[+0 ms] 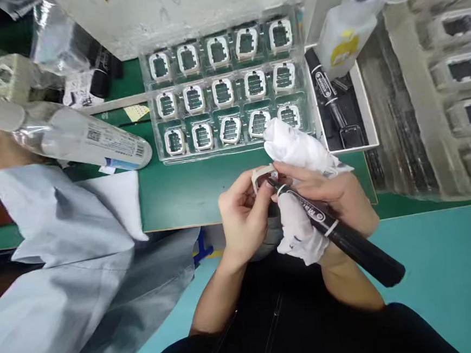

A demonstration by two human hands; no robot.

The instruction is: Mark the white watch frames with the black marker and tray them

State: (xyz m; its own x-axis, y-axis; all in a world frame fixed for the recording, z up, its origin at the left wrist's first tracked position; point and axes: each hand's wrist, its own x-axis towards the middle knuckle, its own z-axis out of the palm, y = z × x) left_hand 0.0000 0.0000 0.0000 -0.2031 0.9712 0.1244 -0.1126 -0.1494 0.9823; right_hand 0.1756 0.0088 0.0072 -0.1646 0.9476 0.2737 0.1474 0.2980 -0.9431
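Between the fingers of my left hand [244, 216] is a small pale frame-shaped part [262, 171], pinched just over the table's front edge. My right hand [338, 195] is closed around a black marker pen [346, 237], whose tip end points at the inside of the part. Fingers of the right hand also touch the part's right side. A crumpled white cloth [298, 147] is bunched in and around the right hand, with one end hanging below the pen. Whether the pen tip touches the part is hidden by my left thumb.
Clear plastic trays [233, 149] of similar frames lie beyond my hands. A white box [371, 128] holds another marker [326, 90]. Bottles stand left [93, 136] and right [344, 37]. Stacked trays [419, 129] fill the far right. A co-worker's grey sleeve [62, 212] is close on the left.
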